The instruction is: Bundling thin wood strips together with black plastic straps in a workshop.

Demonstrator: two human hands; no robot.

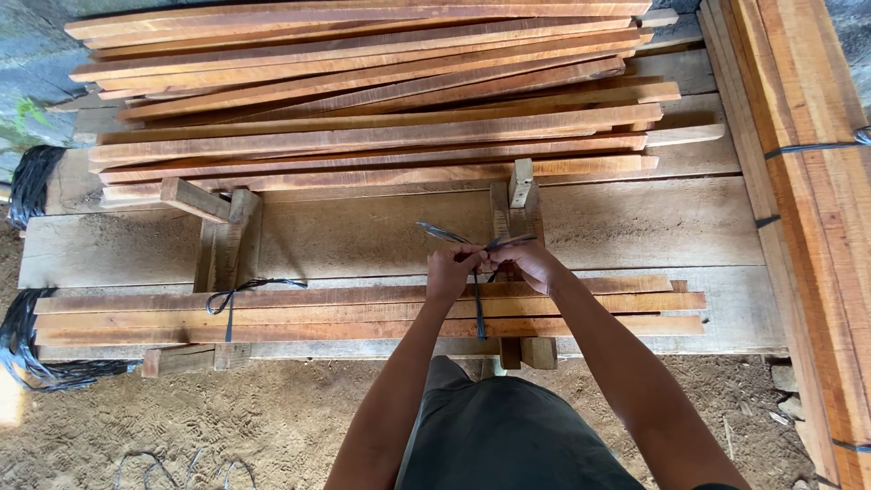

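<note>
Fingers (464, 260) of both hands meet over a black strap (478, 304) that wraps a small bundle of wooden slats (363, 313). Left hand (451, 271) and right hand (526, 262) sit side by side, touching, just above the far edge of the bundle; each is pinched shut on one end of the strap. From the pinch, two loose strap ends fan outward, one toward the upper left and one toward the right, while the main run of the strap drops straight down across the slats and passes under their near edge. The bundle lies lengthwise on a tabletop (635, 227) of broad rough planks, resting across two small wooden stands: the right stand (519, 204) rises directly behind the hands, the left stand (222, 236) further along. Beside the left stand, a second black tie (231, 292) already circles the same bundle, knotted with short tails. Beyond the hands, well apart from them, a large loose pile of slats (381, 100) covers the far half of the tabletop. Coils of black strapping (32, 181) hang at the left end of the tabletop, and a strapped stack of boards (807, 181) stands along the right side. Sandy ground (254, 417) lies below.
</note>
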